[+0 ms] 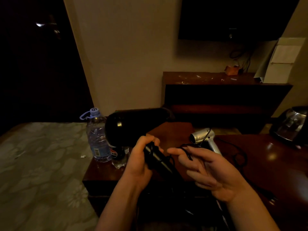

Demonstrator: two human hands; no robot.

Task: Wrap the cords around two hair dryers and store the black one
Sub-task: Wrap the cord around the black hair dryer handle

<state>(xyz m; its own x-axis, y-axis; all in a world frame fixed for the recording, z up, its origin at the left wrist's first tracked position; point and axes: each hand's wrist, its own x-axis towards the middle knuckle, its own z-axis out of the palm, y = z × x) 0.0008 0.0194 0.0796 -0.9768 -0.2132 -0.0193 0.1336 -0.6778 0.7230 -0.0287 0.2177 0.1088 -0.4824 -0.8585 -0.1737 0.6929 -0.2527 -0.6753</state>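
Observation:
My left hand (140, 161) grips the handle of the black hair dryer (133, 125), whose big round body rises above my fingers. Its black cord (186, 151) loops from the handle across to my right hand (203, 169), which holds the cord between its fingers just right of the handle. More cord hangs down in the dark below my hands. The silver hair dryer (204, 138) lies on the dark wooden table (266, 157) behind my right hand, with its own black cord (240, 154) trailing to the right.
A clear water bottle (97, 137) and a cola bottle (118, 155) stand at the table's left edge. A kettle (290, 125) sits far right. A bed (38, 164) lies at left; a wooden shelf (225, 80) stands at the back wall.

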